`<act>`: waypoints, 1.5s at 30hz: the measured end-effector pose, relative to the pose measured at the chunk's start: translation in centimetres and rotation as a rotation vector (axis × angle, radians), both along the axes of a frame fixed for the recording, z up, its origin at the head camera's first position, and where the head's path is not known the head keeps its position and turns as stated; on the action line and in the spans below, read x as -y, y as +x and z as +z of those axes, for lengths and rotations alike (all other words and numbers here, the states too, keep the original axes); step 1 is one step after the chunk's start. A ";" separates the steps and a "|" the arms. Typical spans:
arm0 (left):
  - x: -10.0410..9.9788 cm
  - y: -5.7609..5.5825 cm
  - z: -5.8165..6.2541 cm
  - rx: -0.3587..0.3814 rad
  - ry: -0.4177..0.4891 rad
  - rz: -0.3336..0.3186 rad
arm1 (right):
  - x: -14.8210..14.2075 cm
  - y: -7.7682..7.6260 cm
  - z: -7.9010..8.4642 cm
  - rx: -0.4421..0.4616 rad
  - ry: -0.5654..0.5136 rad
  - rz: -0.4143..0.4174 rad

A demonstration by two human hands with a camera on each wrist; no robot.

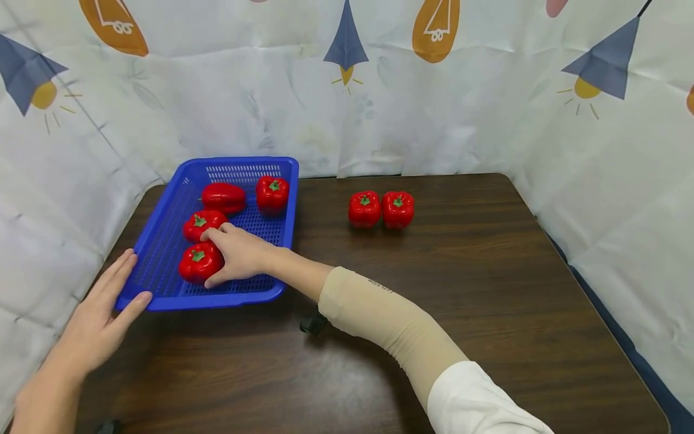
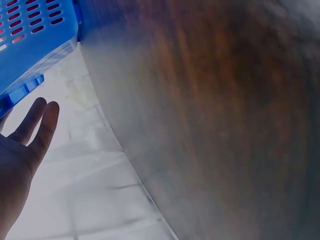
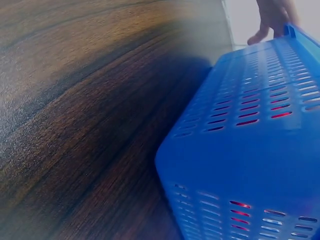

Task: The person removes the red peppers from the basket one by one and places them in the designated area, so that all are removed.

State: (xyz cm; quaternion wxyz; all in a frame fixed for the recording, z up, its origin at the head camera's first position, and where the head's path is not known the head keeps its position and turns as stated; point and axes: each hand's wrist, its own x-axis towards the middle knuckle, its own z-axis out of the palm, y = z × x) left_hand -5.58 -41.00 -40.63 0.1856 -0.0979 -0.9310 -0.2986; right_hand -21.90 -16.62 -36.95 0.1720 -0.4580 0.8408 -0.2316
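Observation:
A blue plastic basket (image 1: pixel 208 299) sits on the left part of the table, with several red bell peppers inside. My right hand (image 1: pixel 238 250) reaches over its right rim and grips the front bell pepper (image 1: pixel 196 265) between thumb and fingers. Just behind that one lies another bell pepper (image 1: pixel 197 224), partly hidden by my fingers. Against the basket's left front corner rests my left hand (image 1: pixel 103 319), fingers straight along the outside and thumb over the rim. The left wrist view shows the left fingers (image 2: pixel 45 131) extended beside the basket wall. Right fingers are out of sight in the right wrist view.
Farther back in the basket are a bell pepper on its side (image 1: pixel 223 198) and an upright one (image 1: pixel 273 194). Two more peppers (image 1: pixel 365 209) stand side by side on the brown table (image 1: pixel 488 289). A patterned white curtain (image 1: pixel 260 96) hangs behind. A small dark object (image 1: pixel 312 324) lies below the right forearm.

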 end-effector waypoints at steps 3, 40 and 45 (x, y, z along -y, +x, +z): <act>0.0 0.0 0.0 -0.009 -0.003 -0.004 | 0.1 0.1 -0.1 0.003 0.010 -0.010; -0.7 -0.1 0.0 -0.013 0.007 0.003 | -5.8 -0.1 4.3 0.020 -0.275 0.094; -0.8 0.0 0.0 -0.010 0.007 0.006 | -9.0 -0.1 5.4 0.025 -0.337 0.102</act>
